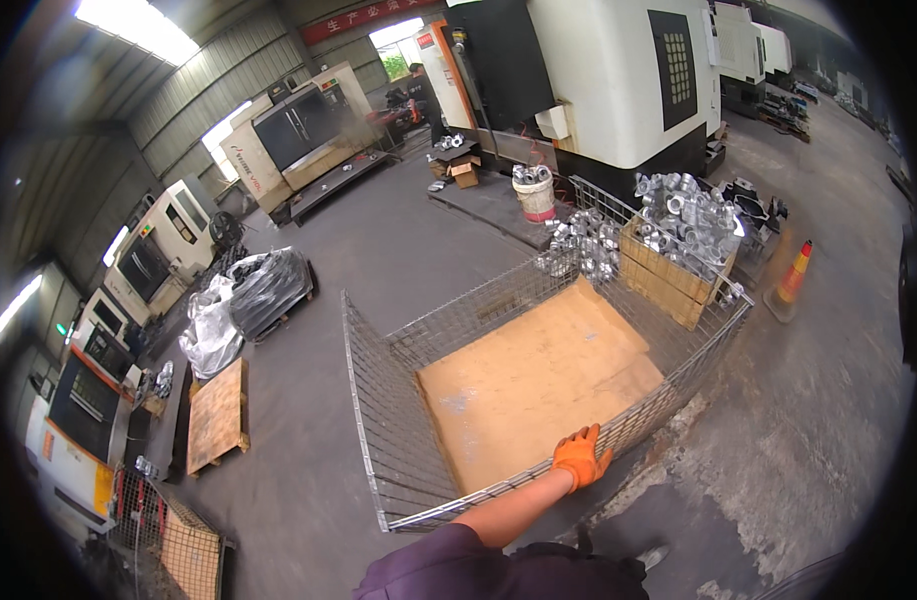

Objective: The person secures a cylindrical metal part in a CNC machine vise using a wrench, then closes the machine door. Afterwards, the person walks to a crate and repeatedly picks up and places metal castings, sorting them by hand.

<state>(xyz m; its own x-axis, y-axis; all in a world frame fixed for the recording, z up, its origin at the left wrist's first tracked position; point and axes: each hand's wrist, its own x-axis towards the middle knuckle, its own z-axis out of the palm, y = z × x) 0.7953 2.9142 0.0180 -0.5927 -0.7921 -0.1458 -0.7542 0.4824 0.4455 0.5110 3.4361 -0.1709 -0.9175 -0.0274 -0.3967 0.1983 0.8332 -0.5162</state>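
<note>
My left hand, in an orange glove, grips the near top rim of a large wire mesh cage. Its fingers reach over the rim toward the inside. A flat tan board, scuffed with pale marks, lies on the cage's bottom. At the cage's far right corner stands a box heaped with silvery metal fittings. More of these metal parts are piled just left of the box. My right hand is out of view.
An orange and yellow cone stands to the right. A white bucket of parts sits by a big machine. Wrapped goods, a wooden pallet and another mesh cage are on the left. A person is far back.
</note>
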